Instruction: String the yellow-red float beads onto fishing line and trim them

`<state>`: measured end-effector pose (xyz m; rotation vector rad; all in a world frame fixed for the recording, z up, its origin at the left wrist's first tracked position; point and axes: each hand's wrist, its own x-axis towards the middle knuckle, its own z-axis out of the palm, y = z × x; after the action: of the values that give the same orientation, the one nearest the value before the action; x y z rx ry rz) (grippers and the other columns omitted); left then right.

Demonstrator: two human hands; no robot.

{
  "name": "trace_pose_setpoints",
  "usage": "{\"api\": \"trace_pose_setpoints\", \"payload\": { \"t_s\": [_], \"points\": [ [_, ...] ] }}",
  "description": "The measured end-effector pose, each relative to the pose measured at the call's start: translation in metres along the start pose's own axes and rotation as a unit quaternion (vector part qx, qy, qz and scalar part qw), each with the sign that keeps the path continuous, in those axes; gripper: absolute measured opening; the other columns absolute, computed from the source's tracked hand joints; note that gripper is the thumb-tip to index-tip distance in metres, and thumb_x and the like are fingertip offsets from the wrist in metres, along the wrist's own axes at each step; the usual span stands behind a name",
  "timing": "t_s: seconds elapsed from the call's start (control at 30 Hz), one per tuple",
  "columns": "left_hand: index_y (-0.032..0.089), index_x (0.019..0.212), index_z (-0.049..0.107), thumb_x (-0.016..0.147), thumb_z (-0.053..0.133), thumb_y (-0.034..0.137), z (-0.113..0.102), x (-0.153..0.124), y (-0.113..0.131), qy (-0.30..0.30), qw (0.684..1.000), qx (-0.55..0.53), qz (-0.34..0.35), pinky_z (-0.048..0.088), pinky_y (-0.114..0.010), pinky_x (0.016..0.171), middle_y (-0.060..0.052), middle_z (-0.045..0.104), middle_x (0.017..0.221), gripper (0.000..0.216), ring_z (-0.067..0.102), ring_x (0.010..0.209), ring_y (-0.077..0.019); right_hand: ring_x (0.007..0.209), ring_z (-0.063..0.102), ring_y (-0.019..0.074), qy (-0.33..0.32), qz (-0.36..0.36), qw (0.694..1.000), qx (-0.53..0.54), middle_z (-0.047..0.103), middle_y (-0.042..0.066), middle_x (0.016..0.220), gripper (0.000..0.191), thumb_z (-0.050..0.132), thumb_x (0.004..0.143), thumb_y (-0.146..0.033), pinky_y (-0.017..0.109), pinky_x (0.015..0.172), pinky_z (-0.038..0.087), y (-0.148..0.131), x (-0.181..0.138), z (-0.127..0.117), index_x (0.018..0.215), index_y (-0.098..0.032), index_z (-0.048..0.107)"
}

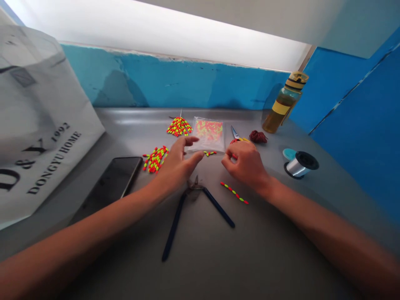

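Fingers of the left hand [178, 164] are spread open and grip nothing, their tips just beside the lower left corner of a clear plastic bag [208, 133]. The bag lies flat on a grey metal counter [200, 266] and is filled with tiny orange and yellow-green oval beads. Fingers of the right hand [246, 163] curl inward around a small red bead piece [234, 156], but whether they pinch it cannot be told. A short row of beads [209, 153] lies in the narrow gap between the hands, just below the bag. Behind the left hand are two bundles of beaded strands [178, 126], with a second bundle [155, 159] at its side. A longer beaded strand [234, 192] lies below the right hand.

Scissors [235, 133] sit partly under the right hand, near a dark red cord bundle [258, 136]. Blue-handled pliers [193, 190] lie open toward the near side, between the forearms. Farther right are a spool of clear fishing line [301, 163] and a bottle of amber liquid [283, 104]. A black smartphone [109, 183] and a white paper bag [40, 116] are at the left, and a blue wall [171, 79] runs along the far edge.
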<state>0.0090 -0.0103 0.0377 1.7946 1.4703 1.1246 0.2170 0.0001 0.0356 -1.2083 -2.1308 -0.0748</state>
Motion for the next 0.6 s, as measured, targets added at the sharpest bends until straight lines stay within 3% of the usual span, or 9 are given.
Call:
{"api": "trace_pose_setpoints", "payload": {
  "t_s": [0.07,0.13,0.33,0.47,0.6],
  "points": [
    [0.023,0.128,0.056,0.087,0.060,0.040,-0.001,-0.005,0.008,0.053,0.996,0.038,0.055,0.045,-0.037,0.089,-0.010,0.061,0.130,0.044,0.057,0.112,-0.0252,0.072,0.057,0.0207,-0.003,-0.040,0.999,-0.015,0.062,0.004,0.068,0.019,0.057,0.080,-0.017,0.037,0.081,0.042,-0.005,-0.001,-0.002,0.063,-0.022,0.052],
    [0.023,0.130,0.055,0.089,0.060,0.039,0.000,-0.010,0.015,0.059,0.991,0.063,0.098,0.046,-0.035,0.086,-0.009,0.062,0.126,0.044,0.058,0.107,-0.0236,0.075,0.056,0.0216,-0.014,-0.069,0.997,-0.028,0.062,0.004,0.069,0.018,0.056,0.081,-0.016,0.038,0.084,0.042,-0.010,-0.002,-0.004,0.065,-0.022,0.053],
    [0.023,0.115,0.065,0.090,0.062,0.045,0.005,-0.013,0.015,-0.044,0.996,0.062,0.053,0.043,-0.028,0.064,-0.001,0.070,0.087,0.034,0.056,0.067,-0.0152,0.080,0.055,0.0215,-0.025,-0.104,0.994,-0.034,0.062,0.004,0.072,0.019,0.054,0.086,-0.016,0.039,0.094,0.041,-0.016,-0.003,-0.007,0.068,-0.022,0.056],
    [0.021,0.087,0.068,0.092,0.056,0.045,0.005,-0.009,0.013,-0.106,0.992,0.055,0.047,0.039,-0.027,0.061,0.001,0.068,0.074,0.027,0.053,0.064,-0.0146,0.080,0.056,0.0205,-0.031,-0.110,0.993,-0.026,0.064,0.003,0.073,0.019,0.054,0.087,-0.017,0.038,0.097,0.040,-0.017,-0.005,-0.007,0.068,-0.022,0.056],
    [0.021,0.085,0.066,0.091,0.057,0.042,0.004,-0.008,0.012,-0.130,0.988,0.056,0.057,0.037,-0.027,0.061,0.002,0.064,0.071,0.025,0.051,0.063,-0.0143,0.079,0.057,0.0202,-0.023,-0.102,0.994,-0.019,0.064,0.003,0.072,0.019,0.055,0.086,-0.017,0.038,0.096,0.041,-0.015,-0.005,-0.004,0.067,-0.022,0.056]
  ]
}}
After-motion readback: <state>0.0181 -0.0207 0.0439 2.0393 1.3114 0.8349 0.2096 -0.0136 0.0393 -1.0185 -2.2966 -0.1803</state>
